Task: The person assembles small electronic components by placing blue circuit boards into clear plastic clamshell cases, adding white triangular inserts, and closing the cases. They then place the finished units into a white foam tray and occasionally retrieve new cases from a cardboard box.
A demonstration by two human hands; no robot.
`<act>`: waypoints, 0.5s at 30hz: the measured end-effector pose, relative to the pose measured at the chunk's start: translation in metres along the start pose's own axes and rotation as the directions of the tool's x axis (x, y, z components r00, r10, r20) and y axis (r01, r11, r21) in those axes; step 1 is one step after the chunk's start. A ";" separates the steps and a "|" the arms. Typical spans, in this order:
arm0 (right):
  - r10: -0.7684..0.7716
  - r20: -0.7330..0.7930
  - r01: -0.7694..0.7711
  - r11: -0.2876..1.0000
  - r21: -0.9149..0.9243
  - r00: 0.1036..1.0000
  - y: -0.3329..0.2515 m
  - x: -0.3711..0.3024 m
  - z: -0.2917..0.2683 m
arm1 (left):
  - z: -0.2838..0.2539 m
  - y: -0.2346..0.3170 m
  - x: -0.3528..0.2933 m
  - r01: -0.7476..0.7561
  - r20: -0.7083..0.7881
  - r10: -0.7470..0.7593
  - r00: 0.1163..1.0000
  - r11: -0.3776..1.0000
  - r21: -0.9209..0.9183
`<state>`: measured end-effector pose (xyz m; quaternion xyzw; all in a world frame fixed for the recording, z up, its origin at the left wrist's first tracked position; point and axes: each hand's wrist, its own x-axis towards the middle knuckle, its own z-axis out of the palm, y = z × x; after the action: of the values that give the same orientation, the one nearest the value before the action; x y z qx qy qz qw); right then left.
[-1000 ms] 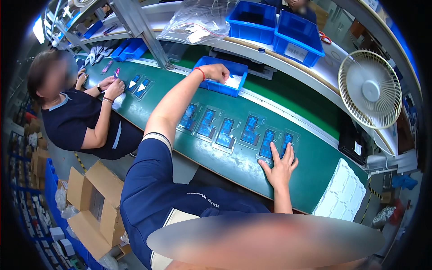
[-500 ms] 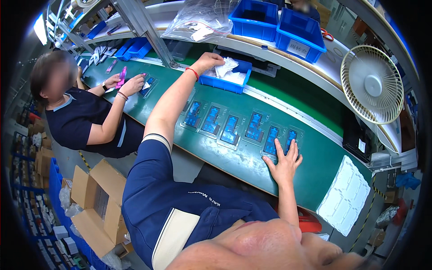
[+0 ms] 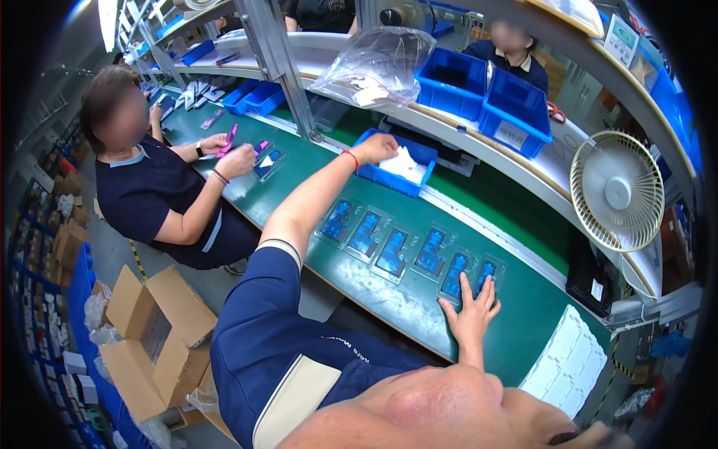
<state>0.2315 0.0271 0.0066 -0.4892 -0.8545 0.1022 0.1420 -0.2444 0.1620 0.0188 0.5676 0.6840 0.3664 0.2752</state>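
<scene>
My left hand (image 3: 376,150), a red cord round its wrist, reaches over a blue bin (image 3: 413,189) of white packets (image 3: 404,162). Its fingers are bent together at the packets and seem to pinch one; the fingertips are partly hidden. On the green bench lies a row of clear plastic trays, each with a flat blue-and-dark piece (image 3: 392,251) inside. My right hand (image 3: 471,310) is open, its fingers spread over the two trays at the right end. A fingertip touches one blue piece (image 3: 455,275), and another reaches the last piece (image 3: 486,273).
A co-worker (image 3: 164,187) at the left holds a pink piece (image 3: 229,141). White moulded trays (image 3: 572,359) lie at the bench's right end. Above stand a shelf with blue bins (image 3: 516,112), a plastic bag (image 3: 374,63) and a fan (image 3: 617,191). An open carton (image 3: 161,348) stands behind at left.
The whole view has shifted. My left hand, which held a white packet raised above the bin, is now lower among the packets. My right hand stays spread on the same trays.
</scene>
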 end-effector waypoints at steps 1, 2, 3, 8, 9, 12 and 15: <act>0.008 0.000 -0.008 1.000 -0.003 1.000 0.000 -0.001 0.000 | 0.001 0.008 -0.002 -0.012 0.025 0.012 1.000 1.000 0.028; 0.016 0.000 -0.016 1.000 -0.005 1.000 0.001 -0.001 0.000 | 0.001 0.015 -0.004 -0.004 0.083 0.005 0.997 1.000 -0.008; 0.008 -0.007 -0.008 1.000 0.004 1.000 0.001 -0.002 0.001 | -0.001 0.016 -0.006 0.022 0.109 -0.019 0.994 0.999 -0.023; -0.012 -0.006 0.012 1.000 0.016 1.000 0.001 -0.003 0.004 | -0.005 0.007 -0.005 -0.108 0.162 0.086 0.983 0.986 0.127; -0.005 -0.014 0.005 1.000 0.004 1.000 0.003 -0.004 0.003 | -0.001 0.009 0.001 -0.114 0.196 0.088 0.977 0.986 0.124; 0.006 0.001 -0.006 1.000 0.004 1.000 0.002 -0.003 0.002 | 0.007 0.011 0.001 -0.092 0.295 0.059 0.954 0.991 0.098; 0.007 0.008 -0.007 1.000 0.011 1.000 0.002 -0.002 0.001 | 0.009 0.011 0.006 -0.168 0.344 0.092 0.934 0.965 0.200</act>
<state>0.2334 0.0265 0.0047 -0.4909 -0.8528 0.1093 0.1408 -0.2323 0.1708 0.0234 0.6930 0.6257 0.2028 0.2951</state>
